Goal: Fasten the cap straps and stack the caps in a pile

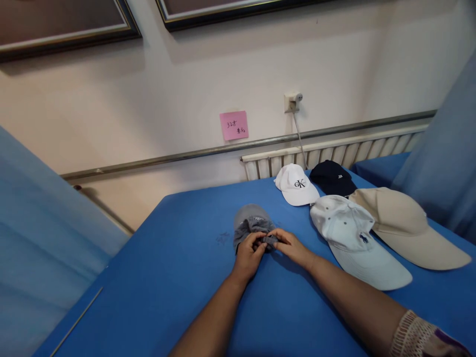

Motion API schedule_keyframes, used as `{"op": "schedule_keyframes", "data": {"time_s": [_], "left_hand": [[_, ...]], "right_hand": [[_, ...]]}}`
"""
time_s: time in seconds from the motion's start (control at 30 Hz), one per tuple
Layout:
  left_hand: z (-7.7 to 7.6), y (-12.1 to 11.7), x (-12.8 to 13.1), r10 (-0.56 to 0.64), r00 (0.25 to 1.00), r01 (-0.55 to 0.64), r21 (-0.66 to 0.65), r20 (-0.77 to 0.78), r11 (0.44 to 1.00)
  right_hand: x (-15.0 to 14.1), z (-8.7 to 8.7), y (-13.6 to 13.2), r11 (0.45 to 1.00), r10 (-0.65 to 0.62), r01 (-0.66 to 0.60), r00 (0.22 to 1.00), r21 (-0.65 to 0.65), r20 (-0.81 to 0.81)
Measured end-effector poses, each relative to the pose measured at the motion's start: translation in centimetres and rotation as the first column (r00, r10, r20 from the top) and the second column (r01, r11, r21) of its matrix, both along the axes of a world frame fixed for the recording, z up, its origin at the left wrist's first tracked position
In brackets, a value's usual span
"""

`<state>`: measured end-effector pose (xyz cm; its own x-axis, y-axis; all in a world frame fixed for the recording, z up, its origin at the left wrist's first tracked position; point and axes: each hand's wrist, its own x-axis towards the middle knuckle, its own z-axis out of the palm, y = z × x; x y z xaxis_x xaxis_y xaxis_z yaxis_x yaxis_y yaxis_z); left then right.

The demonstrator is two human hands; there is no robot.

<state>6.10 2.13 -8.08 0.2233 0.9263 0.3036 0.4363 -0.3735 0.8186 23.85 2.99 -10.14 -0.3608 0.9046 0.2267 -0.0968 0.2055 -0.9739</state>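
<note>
A grey cap (250, 219) lies near the middle of the blue table (174, 277), its brim pointing away from me. My left hand (248, 257) and my right hand (292, 246) meet at the cap's near edge. The fingers of both hands pinch the bunched grey fabric or strap at the back of the cap. To the right lie other caps: a white cap with a black logo (297, 185), a dark navy cap (332, 178), a white cap with a small blue emblem (357, 238) and a beige cap (403, 225).
A wall with a pink note (234, 125), a socket with a plugged cable (293, 102) and a radiator (334, 153) stands behind the table. Blue curtains hang at the left (44, 233) and right (446, 163).
</note>
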Motion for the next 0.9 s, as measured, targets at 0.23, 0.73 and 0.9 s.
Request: {"op": "schedule_keyframes", "data": {"time_s": [0.23,0.73,0.9], "left_hand": [[0.2,0.0,0.1,0.062,0.997,-0.058,-0.059,0.053,0.997],[0.5,-0.1,0.1,0.06,0.996,-0.056,-0.068,0.06,0.996],[0.7,-0.3,0.2,0.067,0.995,-0.062,-0.078,0.073,0.995]], "right_hand": [[-0.6,-0.4,0.0,0.962,-0.27,0.265,0.958,0.058,0.101],[-0.2,1.7,-1.3,0.806,-0.486,0.214,0.771,0.552,0.411],[-0.1,1.7,-1.5,0.848,-0.461,0.254,0.785,0.464,0.413]]}}
